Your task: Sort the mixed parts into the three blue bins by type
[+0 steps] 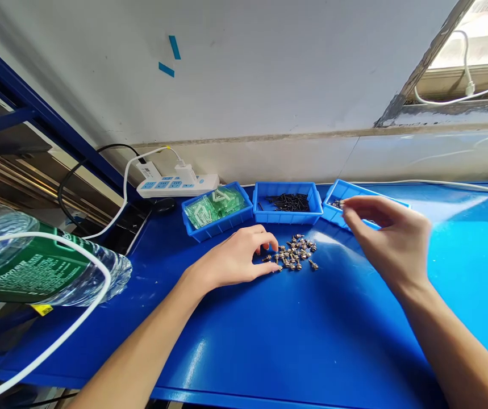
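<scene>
A loose pile of small silvery metal screws (295, 253) with thick heads lies on the blue tabletop. At the pile's left edge is my left hand (237, 255), fingers curled and thumb apart, the thumb tip touching the table beside the screws. My right hand (391, 238) is raised at the right blue bin (346, 190), its thumb and forefinger pinched together. A small shiny metal piece shows at those fingertips, apparently one of the screws. The hand covers much of that bin, so most of its inside is hidden.
A middle bin (288, 217) holds black screws (290, 201); a left bin (218, 227) holds green bags (213, 207) with white pieces. Behind stands a power strip (205, 183). A large plastic bottle (43, 267) and a white cable (106, 284) are at left.
</scene>
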Motion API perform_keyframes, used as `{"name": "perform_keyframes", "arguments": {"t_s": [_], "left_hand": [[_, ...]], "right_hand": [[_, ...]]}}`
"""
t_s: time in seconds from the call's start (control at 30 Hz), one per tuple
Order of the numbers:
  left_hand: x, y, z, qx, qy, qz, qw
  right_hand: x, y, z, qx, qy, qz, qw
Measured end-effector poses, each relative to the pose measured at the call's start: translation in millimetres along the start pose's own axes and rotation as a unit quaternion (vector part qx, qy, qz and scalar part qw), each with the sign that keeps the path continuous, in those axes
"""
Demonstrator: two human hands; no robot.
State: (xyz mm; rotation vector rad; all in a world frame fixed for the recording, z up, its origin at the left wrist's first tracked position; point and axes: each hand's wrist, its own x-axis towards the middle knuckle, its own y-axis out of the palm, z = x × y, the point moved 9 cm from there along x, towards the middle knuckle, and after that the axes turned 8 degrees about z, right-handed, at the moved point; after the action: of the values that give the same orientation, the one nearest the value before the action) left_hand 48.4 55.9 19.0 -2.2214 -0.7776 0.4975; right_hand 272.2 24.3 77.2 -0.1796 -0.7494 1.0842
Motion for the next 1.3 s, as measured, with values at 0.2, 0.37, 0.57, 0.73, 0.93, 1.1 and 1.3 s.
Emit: {"name": "perform_keyframes", "arguments": {"t_s": [0.2, 0.37, 0.57, 0.73, 0.93, 1.1, 1.3], "left_hand": [[1.6, -1.2, 0.4, -0.035, 0.0, -0.012, 0.999], [3.3, -1.4, 8.8, -0.112, -0.017, -0.03, 0.993], [3.7, -4.7, 16.5, -0.23, -0.051, -0.055, 0.97], [2.2, -12.0, 18.9, -0.325, -0.057, -0.112, 0.937], [3.2, -10.4, 15.3, -0.386, -0.029, -0.141, 0.911], [3.1, -11.5, 10.2, -0.397, -0.016, -0.158, 0.904], [4.1, -7.7, 6.5, -0.417, -0.02, -0.137, 0.898]], "right_hand": [[6.6, -10.4, -0.9, -0.186, -0.007, -0.013, 0.982], [-3.7, 7.4, 17.9, -0.139, -0.082, 0.019, 0.987], [-15.0, 33.6, 33.5, -0.038, -0.119, 0.105, 0.987], [-18.9, 51.2, 27.2, 0.042, -0.083, 0.175, 0.98], [-19.8, 62.6, 16.0, 0.122, 0.009, 0.228, 0.966], [-27.1, 77.6, 18.6, 0.194, 0.048, 0.316, 0.928], [-32.6, 87.1, 18.7, 0.252, 0.09, 0.362, 0.893]]}}
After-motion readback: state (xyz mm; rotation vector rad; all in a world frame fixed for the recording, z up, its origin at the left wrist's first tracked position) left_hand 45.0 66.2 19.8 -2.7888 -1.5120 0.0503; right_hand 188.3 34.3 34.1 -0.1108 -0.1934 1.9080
